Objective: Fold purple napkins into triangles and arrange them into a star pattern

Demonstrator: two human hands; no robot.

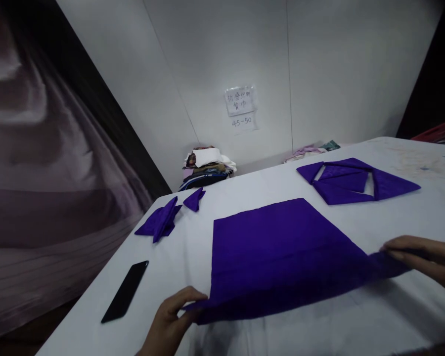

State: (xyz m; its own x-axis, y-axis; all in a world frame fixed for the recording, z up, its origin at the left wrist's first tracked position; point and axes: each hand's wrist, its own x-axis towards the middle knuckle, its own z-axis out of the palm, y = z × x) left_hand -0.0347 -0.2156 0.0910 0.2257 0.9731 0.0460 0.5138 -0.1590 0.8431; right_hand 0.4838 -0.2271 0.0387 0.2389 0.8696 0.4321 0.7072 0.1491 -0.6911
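With the spread purple cloth as the dial's centre, a black phone lies flat between 8 and 9 o'clock on the white table, probably set aside for working room. Between 9 and 10 sits a folded purple piece. At 8, the left hand pinches the cloth's near-left corner between thumb and fingers. A small folded piece lies at 10. The cloth's far part rests flat, its near edge lifted. Between 1 and 2 lies a larger folded piece. At 3, the right hand pinches the opposite end, seemingly to stretch that edge evenly
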